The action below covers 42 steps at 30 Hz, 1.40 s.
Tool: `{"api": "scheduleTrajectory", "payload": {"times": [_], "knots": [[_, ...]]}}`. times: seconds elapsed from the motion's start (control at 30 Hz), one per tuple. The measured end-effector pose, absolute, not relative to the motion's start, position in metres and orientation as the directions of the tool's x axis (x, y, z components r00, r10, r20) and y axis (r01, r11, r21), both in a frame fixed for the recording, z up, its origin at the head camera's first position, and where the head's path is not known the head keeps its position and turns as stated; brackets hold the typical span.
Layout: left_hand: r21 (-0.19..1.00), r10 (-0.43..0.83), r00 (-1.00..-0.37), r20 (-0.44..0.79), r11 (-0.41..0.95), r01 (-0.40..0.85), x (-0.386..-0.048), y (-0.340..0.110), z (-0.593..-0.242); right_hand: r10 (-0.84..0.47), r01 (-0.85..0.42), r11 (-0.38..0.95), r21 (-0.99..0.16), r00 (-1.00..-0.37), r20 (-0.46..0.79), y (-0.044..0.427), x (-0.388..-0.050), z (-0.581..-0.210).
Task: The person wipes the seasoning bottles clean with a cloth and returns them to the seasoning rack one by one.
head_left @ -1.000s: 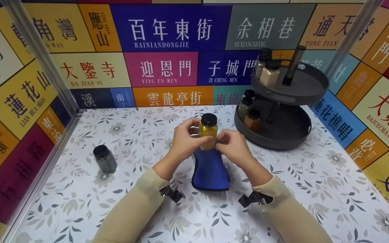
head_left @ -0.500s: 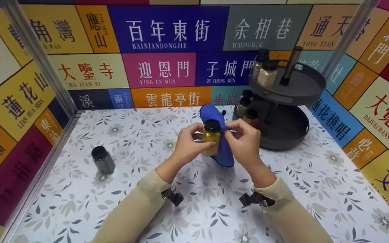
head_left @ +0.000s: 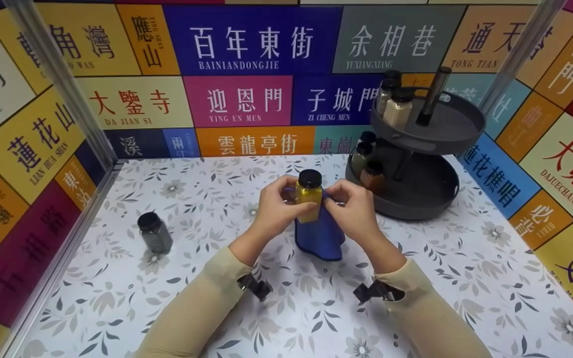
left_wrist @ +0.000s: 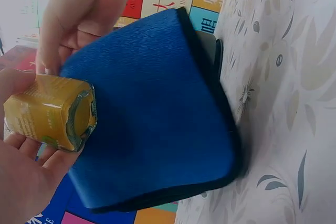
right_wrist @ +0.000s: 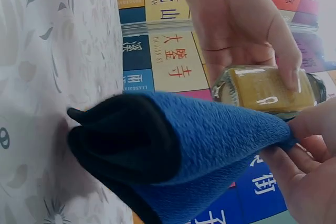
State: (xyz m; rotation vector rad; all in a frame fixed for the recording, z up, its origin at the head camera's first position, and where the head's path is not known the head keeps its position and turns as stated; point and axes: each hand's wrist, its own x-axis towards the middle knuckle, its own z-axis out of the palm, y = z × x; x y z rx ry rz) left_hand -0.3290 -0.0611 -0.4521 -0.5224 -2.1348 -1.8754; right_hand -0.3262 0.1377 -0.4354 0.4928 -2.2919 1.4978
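Note:
Held upright above the table is a glass spice jar of yellow powder with a black lid. My left hand grips it between thumb and fingers, and the left wrist view shows the jar's base. A blue cloth with dark edging hangs from my right hand, whose thumb and fingers pinch it right beside the jar. In the right wrist view the cloth is folded and drapes down, its pinched end close to the jar's side. Whether cloth and glass touch there is hard to tell.
A jar of dark grey contents stands on the table at the left. At the back right, a two-tier black rack carries several jars, among them a pale one above and a reddish-brown one below. Printed panels wall the table.
The cloth swung up behind the jar half a second ago and now hangs down again. My right hand shifted right and up, then slightly back left; the left hand keeps the jar nearly in place.

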Motion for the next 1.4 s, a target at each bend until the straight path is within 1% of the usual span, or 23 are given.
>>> {"api": "scheduleTrajectory", "payload": {"times": [0.27, 0.37, 0.47, 0.57, 0.7, 0.8, 0.97, 1.1, 1.27, 1.4], "knots": [[0.906, 0.057, -0.911, 0.408, 0.094, 0.412, -0.330, -0.064, -0.448, -0.178, -0.314, 0.425, -0.849, -0.949, 0.262, 0.136, -0.327, -0.440], [0.909, 0.054, -0.913, 0.404, 0.090, 0.408, -0.330, -0.065, -0.445, -0.162, -0.279, 0.416, -0.866, -0.959, 0.231, 0.134, -0.324, -0.438], [0.907, 0.067, -0.911, 0.406, 0.092, 0.411, -0.330, -0.065, -0.444, -0.116, -0.294, 0.409, -0.864, -0.956, 0.271, 0.133, -0.318, -0.432], [0.907, 0.098, -0.911, 0.401, 0.093, 0.410, -0.329, -0.066, -0.445, -0.062, -0.360, 0.393, -0.846, -0.929, 0.366, 0.133, -0.312, -0.424], [0.909, 0.148, -0.909, 0.389, 0.098, 0.405, -0.330, -0.068, -0.447, -0.009, -0.454, 0.327, -0.829, -0.879, 0.477, 0.134, -0.308, -0.420], [0.902, 0.177, -0.905, 0.387, 0.133, 0.411, -0.332, -0.069, -0.449, 0.007, -0.492, 0.265, -0.829, -0.859, 0.512, 0.135, -0.309, -0.421], [0.888, 0.200, -0.909, 0.366, 0.217, 0.406, -0.346, -0.071, -0.461, 0.045, -0.486, 0.167, -0.858, -0.865, 0.499, 0.141, -0.320, -0.422], [0.897, 0.162, -0.937, 0.310, 0.277, 0.345, -0.364, -0.078, -0.485, 0.098, -0.458, 0.097, -0.884, -0.879, 0.467, 0.152, -0.327, -0.417], [0.911, 0.122, -0.965, 0.234, 0.318, 0.261, -0.382, -0.091, -0.510, 0.159, -0.443, 0.069, -0.894, -0.880, 0.448, 0.169, -0.331, -0.406], [0.917, 0.107, -0.978, 0.180, 0.342, 0.206, -0.389, -0.096, -0.522, 0.182, -0.455, 0.060, -0.889, -0.870, 0.457, 0.176, -0.332, -0.399]]}}
